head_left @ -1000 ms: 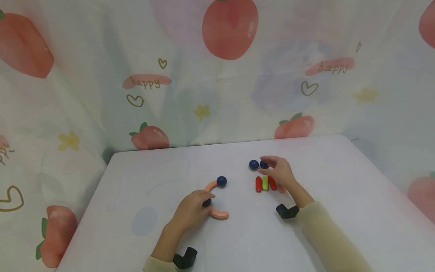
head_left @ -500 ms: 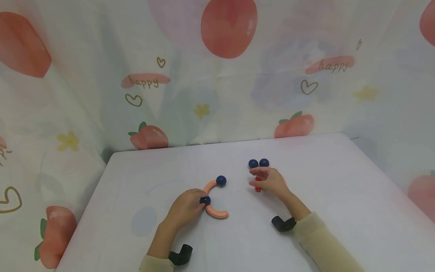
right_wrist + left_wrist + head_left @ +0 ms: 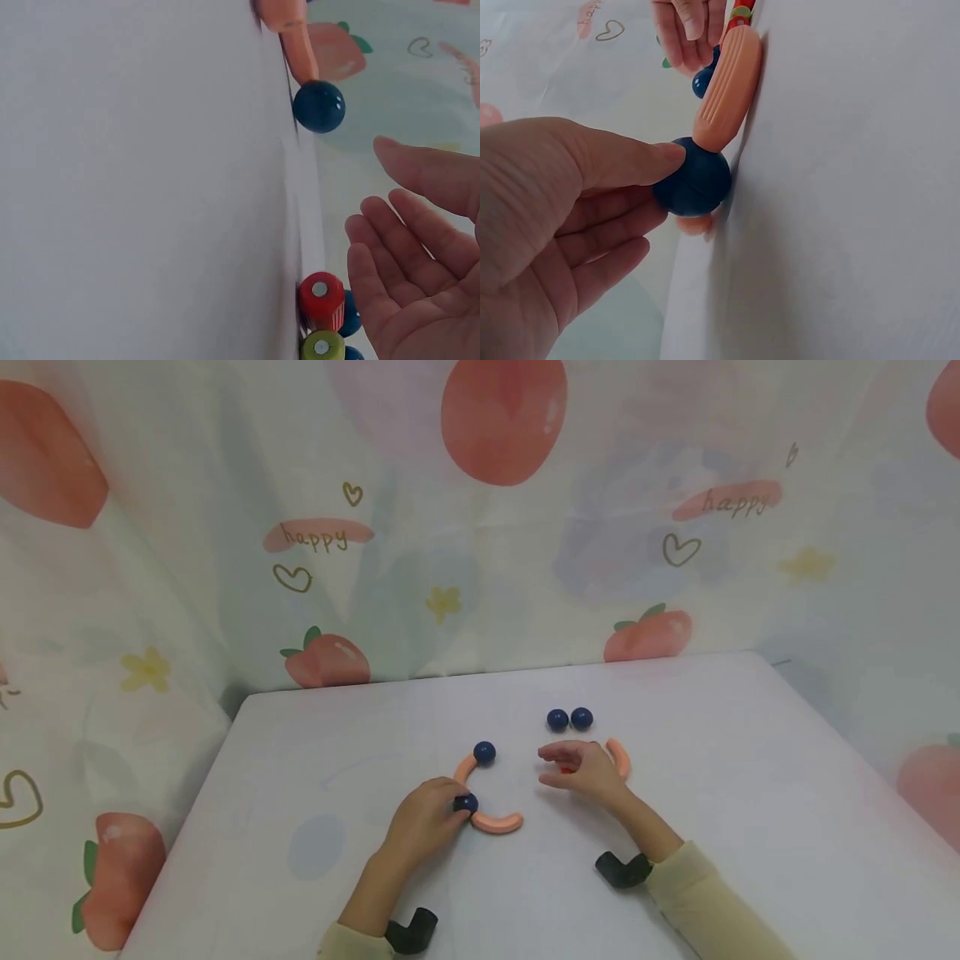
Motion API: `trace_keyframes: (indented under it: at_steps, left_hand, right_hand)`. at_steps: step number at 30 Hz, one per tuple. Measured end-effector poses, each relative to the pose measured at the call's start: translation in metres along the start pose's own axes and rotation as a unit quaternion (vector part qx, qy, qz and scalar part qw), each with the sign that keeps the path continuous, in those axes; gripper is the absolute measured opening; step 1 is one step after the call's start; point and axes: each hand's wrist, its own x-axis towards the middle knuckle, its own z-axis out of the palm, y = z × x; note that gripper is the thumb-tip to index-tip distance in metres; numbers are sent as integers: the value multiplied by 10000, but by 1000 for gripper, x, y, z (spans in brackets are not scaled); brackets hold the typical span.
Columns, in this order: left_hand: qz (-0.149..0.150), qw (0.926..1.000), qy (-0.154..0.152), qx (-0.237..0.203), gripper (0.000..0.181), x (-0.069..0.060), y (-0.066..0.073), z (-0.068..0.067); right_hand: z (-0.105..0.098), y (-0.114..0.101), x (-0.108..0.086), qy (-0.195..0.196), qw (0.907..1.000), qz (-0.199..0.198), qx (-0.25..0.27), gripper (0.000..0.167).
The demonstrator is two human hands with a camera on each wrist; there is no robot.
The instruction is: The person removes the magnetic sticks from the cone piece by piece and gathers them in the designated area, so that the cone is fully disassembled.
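My left hand (image 3: 423, 818) pinches a dark blue ball (image 3: 694, 184) between thumb and fingers. Against this ball lies the end of a ribbed, curved peach-coloured piece (image 3: 498, 823). A second curved piece (image 3: 464, 769) runs from it toward another blue ball (image 3: 484, 753), so the chain forms an arc on the table. My right hand (image 3: 581, 770), fingers extended and thumb apart, hovers around short rods and holds nothing. In the right wrist view a red rod (image 3: 321, 296) and a green rod (image 3: 322, 346) with metal ends lie below it; the hand mostly hides them in the head view.
Two loose blue balls (image 3: 557, 720) sit side by side behind my right hand. Another curved peach piece (image 3: 619, 758) lies to its right. The white table (image 3: 337, 735) ends at a patterned curtain (image 3: 450, 552). Dark mounts (image 3: 624, 870) stick out from both wrists.
My right hand has come nearer and leftward, away from the two loose balls to over the rods. Since half a second ago, my left hand has shifted the gripped ball and lower curved piece rightward.
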Motion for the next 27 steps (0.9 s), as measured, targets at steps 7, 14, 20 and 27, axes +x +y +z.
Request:
trace_keyframes:
  at_steps: [7,14,20,27]
  left_hand:
    - [-76,9997,89,219,23,0,8,0]
    - [-151,9979,374,499,26,-1,15,5]
    - [-184,9965,565,583,28,-3,22,9]
    - [-295,9967,508,560,28,-5,26,13]
  right_hand:
    - [20,-6,-6,-461,9987,-191,88,37]
    - [27,-12,-12,-134,9999,4,-38,33]
    - [27,-14,-15,608,9927,1028,-159,29]
    - [33,-17,-16,468,9915,1186,-267,27]
